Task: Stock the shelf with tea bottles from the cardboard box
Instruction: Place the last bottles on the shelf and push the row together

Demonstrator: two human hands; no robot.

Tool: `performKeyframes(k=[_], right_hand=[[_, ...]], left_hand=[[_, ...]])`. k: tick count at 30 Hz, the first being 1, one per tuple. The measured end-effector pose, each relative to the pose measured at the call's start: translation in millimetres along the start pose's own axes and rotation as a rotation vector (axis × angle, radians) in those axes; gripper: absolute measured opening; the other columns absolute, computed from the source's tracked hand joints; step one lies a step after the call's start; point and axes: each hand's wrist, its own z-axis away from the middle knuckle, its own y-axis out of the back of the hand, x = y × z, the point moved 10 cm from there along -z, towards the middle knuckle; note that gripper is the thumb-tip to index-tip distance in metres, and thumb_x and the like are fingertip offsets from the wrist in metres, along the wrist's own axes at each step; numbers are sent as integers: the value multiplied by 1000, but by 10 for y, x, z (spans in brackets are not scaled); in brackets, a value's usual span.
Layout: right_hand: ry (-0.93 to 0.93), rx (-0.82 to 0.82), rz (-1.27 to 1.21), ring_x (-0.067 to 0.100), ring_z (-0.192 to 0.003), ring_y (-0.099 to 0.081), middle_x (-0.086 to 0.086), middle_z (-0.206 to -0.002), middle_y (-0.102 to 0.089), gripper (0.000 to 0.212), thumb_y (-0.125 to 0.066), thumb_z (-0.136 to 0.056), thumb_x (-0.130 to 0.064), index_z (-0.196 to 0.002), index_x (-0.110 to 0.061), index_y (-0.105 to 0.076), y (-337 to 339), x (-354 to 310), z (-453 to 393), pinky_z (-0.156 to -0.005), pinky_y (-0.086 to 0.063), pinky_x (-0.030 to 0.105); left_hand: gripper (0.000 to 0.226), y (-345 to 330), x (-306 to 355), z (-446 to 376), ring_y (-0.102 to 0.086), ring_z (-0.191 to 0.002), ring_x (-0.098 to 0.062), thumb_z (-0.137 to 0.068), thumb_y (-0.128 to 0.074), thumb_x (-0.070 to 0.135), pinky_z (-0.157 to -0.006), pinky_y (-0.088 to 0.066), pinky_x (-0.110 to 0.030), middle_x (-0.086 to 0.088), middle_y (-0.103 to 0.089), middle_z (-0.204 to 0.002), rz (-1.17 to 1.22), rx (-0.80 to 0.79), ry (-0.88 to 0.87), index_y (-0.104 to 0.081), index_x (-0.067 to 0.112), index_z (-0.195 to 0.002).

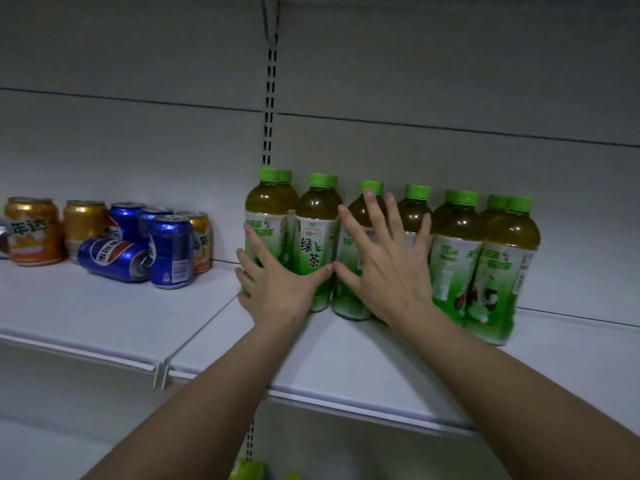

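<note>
Several green-capped tea bottles [315,233] with green and white labels stand in a row, partly two deep, on the white shelf [346,355]. My left hand [277,282] lies flat against the lower part of the two leftmost bottles, fingers spread. My right hand [384,265] presses with spread fingers against the front of the middle bottles [358,209], covering their labels. Neither hand grips a bottle. The bottles at the right end [502,265] stand untouched. The cardboard box is out of view.
Orange and blue soda cans [166,251] stand on the shelf's left section, and one blue can [114,259] lies on its side. A slotted upright post [270,98] splits the back panel. Something green [247,471] shows below the shelf edge.
</note>
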Motion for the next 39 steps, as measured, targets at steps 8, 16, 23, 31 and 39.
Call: performKeyframes(k=[8, 16, 23, 31, 39], right_hand=[[-38, 184, 61, 28, -149, -19, 7, -163, -15, 70, -38, -89, -62, -152, -35, -23, -209, 57, -10, -113, 1, 65], [-97, 320, -176, 23, -142, -35, 5, -155, -36, 61, -50, -90, -48, -147, -29, -38, 47, 160, 31, -117, -12, 58], [-505, 550, -409, 28, -126, -42, 12, -138, -43, 54, -54, -88, -40, -137, -22, -40, 477, 1448, 387, -104, -36, 52], [-966, 257, -1075, 26, -119, -53, -1, -133, -55, 59, -45, -86, -68, -137, -42, -32, -490, 2008, 916, -103, -40, 53], [-966, 220, -1140, 19, -108, -60, -17, -109, -61, 59, -64, -76, -64, -127, -45, -41, -573, 2053, 942, -98, -47, 53]], left_hand=[[137, -221, 12, -104, -15, -148, -29, -58, -79, 62, -114, -27, -57, -3, -7, -161, 36, -8, -198, 21, 36, -147], [125, -145, -30, -73, -22, -145, -28, -58, -68, 76, -113, -28, -57, -1, -14, -159, 145, -17, -115, 12, 41, -148], [84, 159, -1, -354, -32, -142, -30, -80, -22, 81, -112, -26, -55, -3, -29, -157, 369, 111, 60, -20, 36, -151], [98, -129, -187, -469, -52, -123, -30, -65, -8, 94, -108, -33, -57, -4, -56, -135, 345, -15, 60, -48, 32, -130], [93, -155, -193, -441, -56, -118, -29, -62, -23, 98, -105, -38, -56, -1, -61, -129, 400, -106, 47, -51, 35, -125]])
